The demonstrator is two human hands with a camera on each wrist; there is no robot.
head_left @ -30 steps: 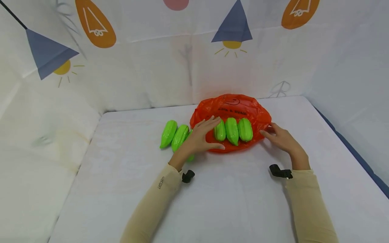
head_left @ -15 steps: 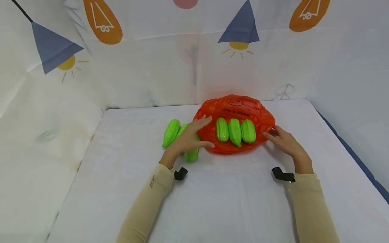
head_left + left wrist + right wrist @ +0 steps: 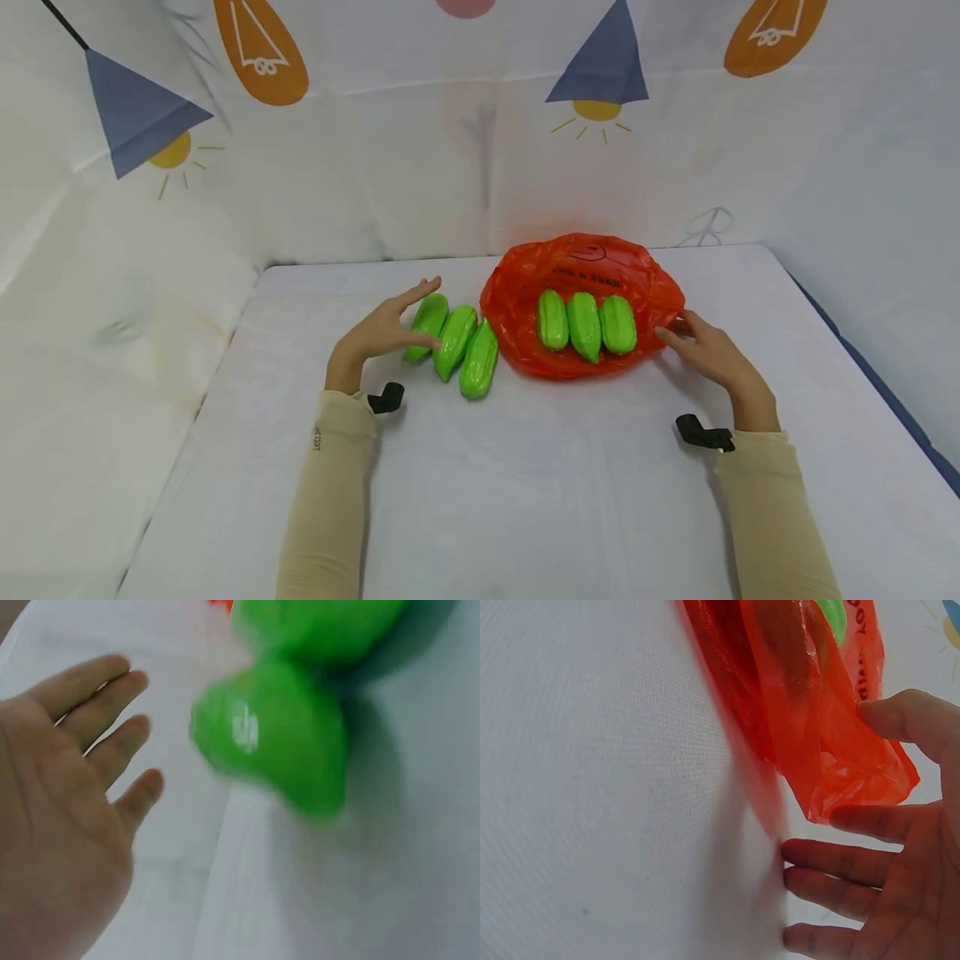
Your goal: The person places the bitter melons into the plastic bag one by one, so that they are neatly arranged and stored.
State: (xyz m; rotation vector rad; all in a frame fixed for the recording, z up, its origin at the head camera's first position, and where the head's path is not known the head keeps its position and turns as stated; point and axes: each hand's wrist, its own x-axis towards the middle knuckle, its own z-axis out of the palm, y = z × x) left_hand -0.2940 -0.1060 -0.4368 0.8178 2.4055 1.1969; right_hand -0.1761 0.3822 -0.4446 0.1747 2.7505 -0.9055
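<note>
In the head view, my left hand (image 3: 372,335) is beside a row of three shiny green star fruits (image 3: 456,343); its spread thumb and fingers overlap the leftmost one. The left wrist view has these fruits (image 3: 266,731) blurred, apart from the straight fingers. To their right lies a red plastic bag (image 3: 517,337), its mouth wide. Three more star fruits (image 3: 584,327) sit side by side on the bag's red plastic. At the bag's right edge is my right hand (image 3: 708,357). Seen from the right wrist, the thumb and forefinger hold the bag's edge (image 3: 855,776).
A white-covered table (image 3: 540,500) carries everything. Behind it hangs a white cloth wall (image 3: 360,183) with printed lamps and bulbs. A black wrist camera (image 3: 386,398) juts from the left sleeve, another (image 3: 701,433) from the right.
My left hand has moved left from over the bag's left side to the leftmost fruits, uncovering the loose row. My right hand stays at the bag's edge. The head view shifts slightly.
</note>
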